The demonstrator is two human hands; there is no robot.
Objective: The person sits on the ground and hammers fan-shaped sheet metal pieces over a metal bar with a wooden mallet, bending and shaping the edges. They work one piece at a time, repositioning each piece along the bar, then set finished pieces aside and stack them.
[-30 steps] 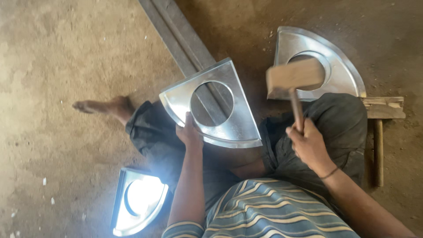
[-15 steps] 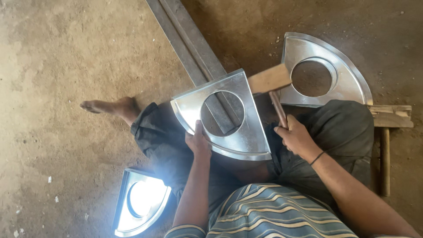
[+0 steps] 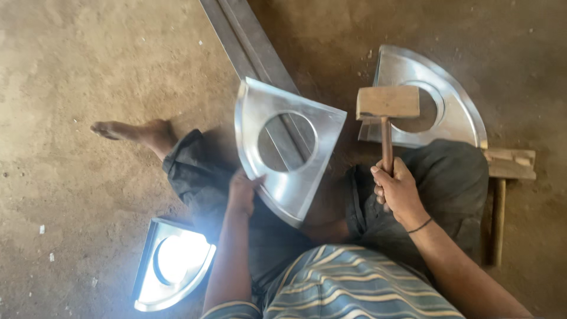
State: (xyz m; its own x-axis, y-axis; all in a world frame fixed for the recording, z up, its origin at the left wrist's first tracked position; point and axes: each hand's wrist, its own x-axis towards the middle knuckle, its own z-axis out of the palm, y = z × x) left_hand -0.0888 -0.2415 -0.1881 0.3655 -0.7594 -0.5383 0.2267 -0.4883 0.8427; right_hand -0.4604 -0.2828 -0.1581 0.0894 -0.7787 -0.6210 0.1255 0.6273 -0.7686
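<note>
I sit on the ground with my legs spread. My left hand (image 3: 242, 192) grips the lower edge of a fan-shaped sheet-metal piece (image 3: 301, 183) with a round hole, held over a long steel bar (image 3: 248, 41). My right hand (image 3: 398, 189) is closed around the handle of a wooden mallet (image 3: 387, 103), whose head is raised to the right of the piece and not touching it.
A second fan-shaped metal piece (image 3: 452, 109) lies on the ground at the upper right. A third one (image 3: 171, 266) shines brightly by my left knee. Another wooden mallet (image 3: 508, 168) lies at the right. The ground is packed dirt.
My left hand has turned the metal piece, so that its curved edge now faces left. The mallet came down toward the piece and is now lifted off to the right.
</note>
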